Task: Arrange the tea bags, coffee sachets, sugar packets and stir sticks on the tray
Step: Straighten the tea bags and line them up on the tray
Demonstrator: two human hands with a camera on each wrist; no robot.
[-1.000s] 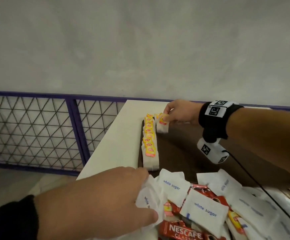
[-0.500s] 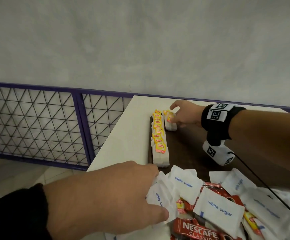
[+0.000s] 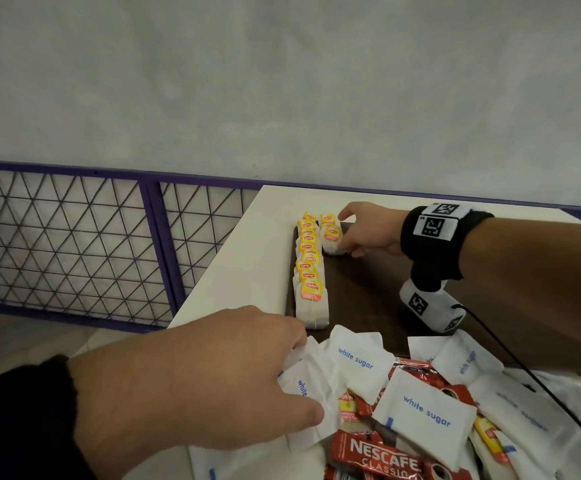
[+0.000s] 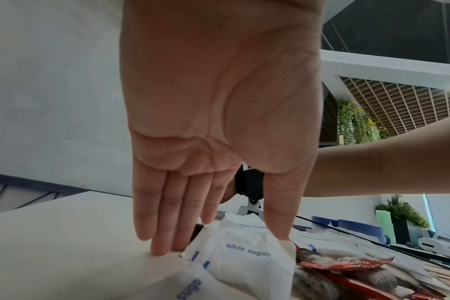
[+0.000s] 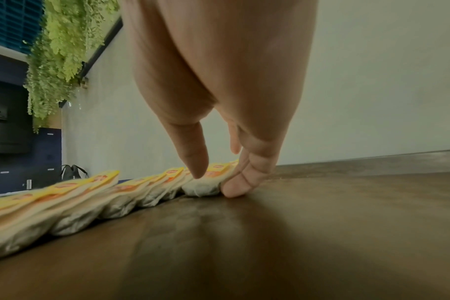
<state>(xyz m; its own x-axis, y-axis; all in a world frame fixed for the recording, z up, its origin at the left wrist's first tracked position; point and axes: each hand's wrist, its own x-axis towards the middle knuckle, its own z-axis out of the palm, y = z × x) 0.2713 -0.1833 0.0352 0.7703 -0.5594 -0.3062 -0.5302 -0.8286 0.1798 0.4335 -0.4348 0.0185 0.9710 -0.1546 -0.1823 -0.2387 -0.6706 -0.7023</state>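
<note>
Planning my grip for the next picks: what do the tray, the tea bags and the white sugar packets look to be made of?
Tray: dark brown, wood-look with faint grain and a dull sheen; could be laminate.
Tea bags: thin, off-white filter paper, soft and puffy, with glossy yellow card tags.
White sugar packets: matte white paper, creased, with blue print.

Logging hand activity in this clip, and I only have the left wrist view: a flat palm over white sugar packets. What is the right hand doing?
Observer: The right hand reaches to the tray's far left corner, onto a tea bag in a short second row.
Operator: Holding or just touching?
Observer: Right wrist view: thumb and fingers pinch it lightly as it lies on the tray.
Operator: Anything already arranged?
Observer: One long overlapping row of tea bags along the tray's left edge.
</note>
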